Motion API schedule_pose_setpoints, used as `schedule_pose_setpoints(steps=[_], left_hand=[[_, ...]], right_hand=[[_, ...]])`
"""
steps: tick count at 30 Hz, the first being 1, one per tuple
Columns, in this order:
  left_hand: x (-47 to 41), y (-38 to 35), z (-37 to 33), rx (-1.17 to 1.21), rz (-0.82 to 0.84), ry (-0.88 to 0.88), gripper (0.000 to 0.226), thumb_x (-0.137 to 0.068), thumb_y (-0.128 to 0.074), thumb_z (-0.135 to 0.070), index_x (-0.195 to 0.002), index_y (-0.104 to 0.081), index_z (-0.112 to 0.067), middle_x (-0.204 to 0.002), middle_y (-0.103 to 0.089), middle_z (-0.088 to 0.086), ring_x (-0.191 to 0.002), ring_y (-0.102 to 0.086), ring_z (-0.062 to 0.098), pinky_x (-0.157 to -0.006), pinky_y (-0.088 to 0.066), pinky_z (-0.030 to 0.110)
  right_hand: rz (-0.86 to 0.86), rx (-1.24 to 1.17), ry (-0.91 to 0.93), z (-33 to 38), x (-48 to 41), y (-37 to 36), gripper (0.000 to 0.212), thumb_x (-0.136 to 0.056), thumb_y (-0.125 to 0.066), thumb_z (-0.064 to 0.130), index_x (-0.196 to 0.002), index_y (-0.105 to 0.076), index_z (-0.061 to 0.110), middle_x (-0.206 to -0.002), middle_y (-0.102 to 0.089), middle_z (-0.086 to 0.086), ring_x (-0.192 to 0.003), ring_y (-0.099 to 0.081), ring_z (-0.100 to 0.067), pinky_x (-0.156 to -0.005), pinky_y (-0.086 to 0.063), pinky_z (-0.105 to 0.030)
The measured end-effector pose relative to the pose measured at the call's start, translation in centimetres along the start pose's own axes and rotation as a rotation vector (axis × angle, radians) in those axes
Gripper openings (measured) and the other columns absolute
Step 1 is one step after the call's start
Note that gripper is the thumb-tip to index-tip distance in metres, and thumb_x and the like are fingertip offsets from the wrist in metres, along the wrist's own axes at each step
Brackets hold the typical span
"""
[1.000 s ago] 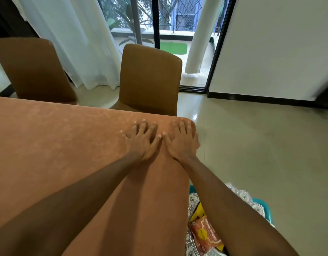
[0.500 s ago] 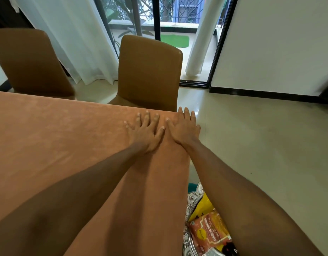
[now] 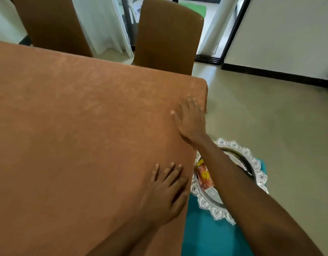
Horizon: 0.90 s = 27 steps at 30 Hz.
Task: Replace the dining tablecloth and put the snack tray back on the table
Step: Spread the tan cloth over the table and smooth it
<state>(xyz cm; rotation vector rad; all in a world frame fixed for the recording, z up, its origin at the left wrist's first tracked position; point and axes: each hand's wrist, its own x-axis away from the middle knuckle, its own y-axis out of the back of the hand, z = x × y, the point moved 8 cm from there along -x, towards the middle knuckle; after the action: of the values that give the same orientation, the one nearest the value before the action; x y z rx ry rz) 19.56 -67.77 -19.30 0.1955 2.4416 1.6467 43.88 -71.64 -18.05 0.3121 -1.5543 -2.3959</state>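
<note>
Rust-orange cloth under both palms, and both grips were wide! The left hand (image 3: 164,193) lay flat on the tablecloth (image 3: 76,126) close to the counter's right edge, fingers straight and a little spread, holding nothing. The right hand (image 3: 190,121) sat further up that same edge, near the far right corner. It was flat too, thumb out to the side, fingertips blurred where the cloth turned down over the side, and no pinch could be made out there. The two hands were apart, with a stretch of bare cloth between them.

The tablecloth covered all of the counter top in view. It lay smooth with a faint mottled pattern and hung down over the right side and the far corner.

Off the counter, just beside its right edge and below the right forearm (image 3: 242,182), sat the snack tray (image 3: 259,174). It was round and silver with an ornate scalloped rim, resting on a teal surface (image 3: 205,233) low by the floor; cloth or stool, could not tell. An orange snack packet (image 3: 204,178) lay in the tray with a bit of yellow wrapper (image 3: 201,162) behind it, and the forearm hid much of the rest.

Beyond the counter's far edge stood two brown upholstered chairs, one (image 3: 168,37) near the corner and another (image 3: 52,24) to the left. White curtains (image 3: 102,24) hung behind them. A black-framed sliding door (image 3: 236,28) showed beside a pale wall (image 3: 288,34), and a glossy beige tiled floor (image 3: 279,117) spread out to the right.
</note>
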Motion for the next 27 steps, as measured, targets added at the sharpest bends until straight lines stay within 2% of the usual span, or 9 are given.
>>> schedule_pose_setpoints(steps=[2,4,7,10,13,17,19,22,27], left_hand=[[1.5,1.0,0.3,0.063,-0.053,0.003,0.033,-0.096,-0.052,-0.04,-0.125,-0.064,-0.03,-0.148,-0.05,-0.007,-0.142,-0.038,0.016,-0.117,-0.022,0.05],[3.0,1.5,1.0,0.04,-0.055,0.043,0.033,-0.095,-0.054,-0.04,-0.125,-0.063,-0.03,-0.145,-0.052,-0.007,-0.14,-0.04,0.016,-0.116,-0.024,0.051],[6.9,1.3,2.1,-0.062,0.046,0.112,0.051,-0.098,-0.042,-0.051,-0.146,-0.044,-0.033,-0.161,-0.031,-0.005,-0.151,-0.021,0.02,-0.119,-0.017,0.054],[13.4,0.3,-0.2,-0.111,0.122,0.007,0.062,-0.099,-0.034,-0.056,-0.155,-0.028,-0.029,-0.166,-0.016,0.0,-0.153,-0.011,0.026,-0.119,-0.012,0.058],[19.1,0.4,-3.0,-0.075,0.133,-0.115,0.054,-0.101,-0.037,-0.051,-0.149,-0.041,-0.028,-0.163,-0.025,0.001,-0.151,-0.019,0.027,-0.119,-0.015,0.057],[23.0,2.4,-2.8,0.039,0.03,-0.141,0.033,-0.102,-0.045,-0.041,-0.125,-0.064,-0.028,-0.149,-0.049,-0.002,-0.141,-0.04,0.021,-0.116,-0.027,0.048],[25.5,2.6,-2.5,0.064,0.005,-0.136,0.029,-0.101,-0.047,-0.038,-0.121,-0.064,-0.027,-0.146,-0.051,-0.002,-0.136,-0.044,0.021,-0.115,-0.029,0.045],[28.6,2.5,-2.7,-0.004,0.0,-0.223,0.031,-0.098,-0.049,-0.034,-0.124,-0.062,-0.024,-0.146,-0.051,0.003,-0.132,-0.048,0.026,-0.112,-0.033,0.045],[31.9,2.9,-2.9,-0.102,0.139,-0.429,0.038,-0.098,-0.05,-0.041,-0.135,-0.055,-0.033,-0.149,-0.047,0.001,-0.133,-0.043,0.027,-0.11,-0.034,0.048]], right_hand=[[0.053,0.101,0.048,0.6,3.8,-1.4,0.062,-0.102,-0.038,0.056,-0.156,-0.034,0.026,-0.167,-0.02,-0.006,-0.153,-0.017,-0.027,-0.121,-0.016,-0.055],[0.059,0.086,-0.064,-1.1,6.0,-1.2,0.062,-0.103,-0.035,0.055,-0.158,-0.028,0.028,-0.168,-0.015,-0.004,-0.155,-0.012,-0.027,-0.12,-0.015,-0.059],[0.052,0.077,-0.202,-1.9,7.9,-0.2,0.059,-0.103,-0.038,0.051,-0.155,-0.033,0.024,-0.168,-0.013,-0.007,-0.155,-0.01,-0.031,-0.12,-0.014,-0.062],[0.031,-0.019,-0.08,2.9,11.3,-0.4,0.054,-0.102,-0.046,0.045,-0.148,-0.046,0.017,-0.165,-0.024,-0.011,-0.152,-0.021,-0.033,-0.12,-0.024,-0.053],[0.095,0.024,0.04,8.1,17.8,-3.3,0.056,-0.102,-0.041,0.051,-0.151,-0.042,0.025,-0.165,-0.027,-0.007,-0.152,-0.021,-0.029,-0.122,-0.02,-0.053],[0.097,0.126,-0.039,9.6,26.2,-5.5,0.059,-0.103,-0.027,0.058,-0.157,-0.027,0.033,-0.168,-0.019,-0.003,-0.155,-0.011,-0.024,-0.124,-0.007,-0.053],[0.087,0.142,-0.095,9.6,31.0,-5.5,0.061,-0.103,-0.025,0.06,-0.157,-0.028,0.032,-0.168,-0.018,-0.004,-0.155,-0.011,-0.025,-0.124,-0.008,-0.053],[0.073,0.133,-0.14,10.3,39.1,-5.2,0.064,-0.101,-0.023,0.06,-0.157,-0.032,0.029,-0.167,-0.021,-0.007,-0.155,-0.014,-0.029,-0.121,-0.017,-0.057],[0.113,0.129,-0.185,11.4,45.2,-5.3,0.059,-0.104,-0.037,0.052,-0.157,-0.032,0.027,-0.169,-0.014,-0.005,-0.156,-0.008,-0.027,-0.122,-0.015,-0.057]])
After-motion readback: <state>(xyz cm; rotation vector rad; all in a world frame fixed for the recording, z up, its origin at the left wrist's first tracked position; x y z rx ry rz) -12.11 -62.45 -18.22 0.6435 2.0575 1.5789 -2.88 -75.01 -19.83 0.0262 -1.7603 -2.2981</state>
